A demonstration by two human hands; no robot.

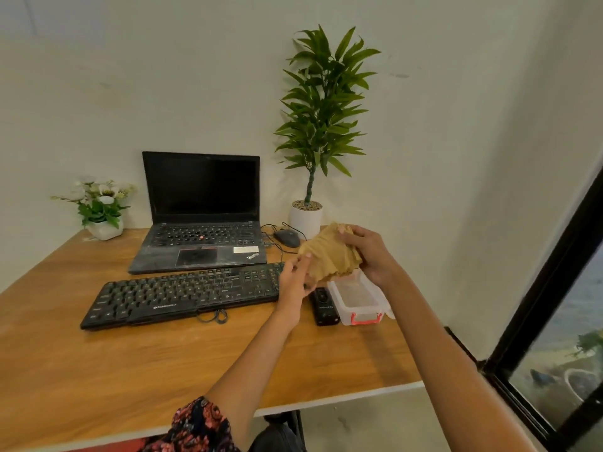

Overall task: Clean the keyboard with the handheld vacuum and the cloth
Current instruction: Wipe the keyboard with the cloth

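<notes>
Cloth (329, 256) is bunching between my two hands, held up over the desk's right edge. My right hand (368, 252) is gripping its far side, fingers curling into the folds at the top. My left hand (293, 282) is pinching the near left corner, thumb and fingertips closing on the fabric. Below the cloth, a clear box (357, 298) with a red latch is sitting by the right edge, and a black vacuum (323, 306) is lying just beside it on its left. Left of that, the keyboard (182, 293) is lying across the middle of the desk (163, 370), my left hand covering its right end. Behind it, a laptop (202, 216) is standing open, with a mouse (287, 238) to its right.
</notes>
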